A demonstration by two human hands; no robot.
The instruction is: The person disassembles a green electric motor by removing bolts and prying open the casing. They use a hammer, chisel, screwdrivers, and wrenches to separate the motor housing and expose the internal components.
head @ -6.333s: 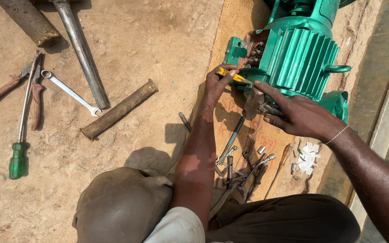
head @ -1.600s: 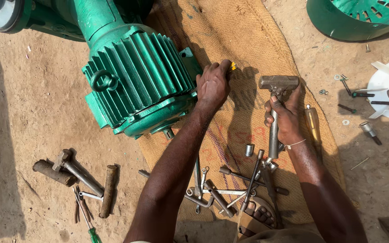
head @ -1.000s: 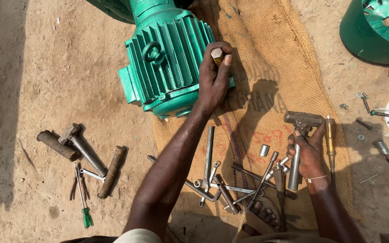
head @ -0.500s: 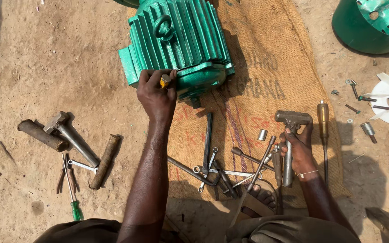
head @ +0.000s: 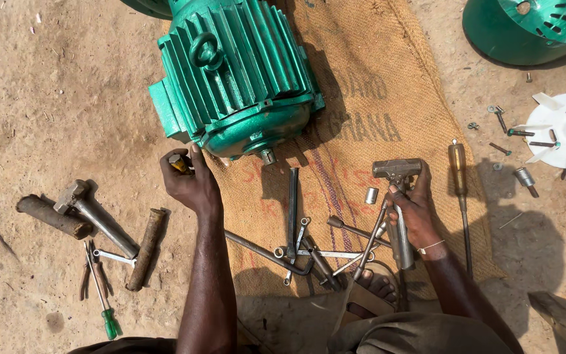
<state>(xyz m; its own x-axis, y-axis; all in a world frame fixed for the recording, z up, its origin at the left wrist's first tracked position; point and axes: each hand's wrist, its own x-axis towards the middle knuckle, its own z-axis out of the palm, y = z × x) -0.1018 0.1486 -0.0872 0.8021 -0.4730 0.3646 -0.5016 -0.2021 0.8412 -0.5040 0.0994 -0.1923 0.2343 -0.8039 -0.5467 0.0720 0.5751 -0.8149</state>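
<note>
Green motor [head: 237, 72], one, left hand [head: 191, 183] clamped on perhaps a yellow-handled tool [head: 178, 162], right hand [head: 414, 210] gripping one hammer [head: 397, 196]

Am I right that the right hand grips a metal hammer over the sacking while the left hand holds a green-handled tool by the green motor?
Not quite. In the head view the left hand holds a yellow-handled tool, not green. The rest stands: right hand, hammer, sacking, green motor.

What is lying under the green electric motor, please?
The green motor rests on a burlap sack spread over the sandy ground. Whatever lies on the sack directly beneath the motor's body is covered.
</note>
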